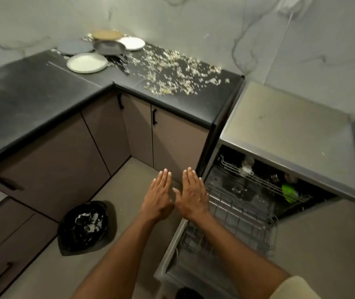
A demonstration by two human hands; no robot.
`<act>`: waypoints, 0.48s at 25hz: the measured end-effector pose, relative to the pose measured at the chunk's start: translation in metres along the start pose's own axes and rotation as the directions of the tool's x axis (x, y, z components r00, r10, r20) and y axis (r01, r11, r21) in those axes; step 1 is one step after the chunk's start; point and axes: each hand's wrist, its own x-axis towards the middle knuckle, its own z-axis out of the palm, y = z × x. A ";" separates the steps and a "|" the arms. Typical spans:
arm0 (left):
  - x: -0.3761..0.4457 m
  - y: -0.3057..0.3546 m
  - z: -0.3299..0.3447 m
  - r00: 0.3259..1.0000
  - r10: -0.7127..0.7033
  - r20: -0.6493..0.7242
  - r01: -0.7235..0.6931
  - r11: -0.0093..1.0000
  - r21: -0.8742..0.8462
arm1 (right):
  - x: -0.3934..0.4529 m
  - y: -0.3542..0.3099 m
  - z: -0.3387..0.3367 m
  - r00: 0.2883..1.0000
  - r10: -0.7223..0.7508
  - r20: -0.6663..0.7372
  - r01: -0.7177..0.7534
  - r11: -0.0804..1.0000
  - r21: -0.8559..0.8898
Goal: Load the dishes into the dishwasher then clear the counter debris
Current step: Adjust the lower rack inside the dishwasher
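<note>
Several dishes crowd the far corner of the black counter [42,83]: a pale plate [87,63], a grey plate [75,47], a white plate [131,43], a tan plate [107,34] and a dark frying pan [109,48]. Pale food debris [172,70] is scattered across the counter to their right. The dishwasher [280,130] stands open at the right, its lower wire rack [236,214] pulled out over the door. My left hand [158,196] and my right hand [192,194] hover flat and side by side, palms down, left of the rack, holding nothing.
A black-lined bin [86,227] with scraps inside sits on the floor at the lower left. Brown cabinet doors with black handles [154,116] line the corner. The upper rack [258,180] holds a few items, one bright green [289,192].
</note>
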 end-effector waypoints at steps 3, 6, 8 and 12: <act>0.013 -0.018 -0.047 0.996 0.010 -0.084 -0.009 1.000 0.005 | 0.024 -0.049 -0.020 0.996 -0.082 -0.047 0.083 0.997 0.009; 0.034 -0.044 -0.096 0.986 -0.012 -0.169 0.012 1.000 0.001 | 0.066 -0.088 -0.040 0.983 -0.156 -0.097 0.158 0.987 0.007; 0.048 -0.066 -0.127 0.978 -0.024 -0.207 0.030 0.999 0.024 | 0.099 -0.111 -0.045 0.976 -0.191 -0.106 0.190 0.982 -0.019; 0.082 -0.118 -0.179 0.970 -0.058 -0.237 0.078 0.994 0.075 | 0.166 -0.151 -0.042 0.972 -0.212 -0.096 0.210 0.977 -0.037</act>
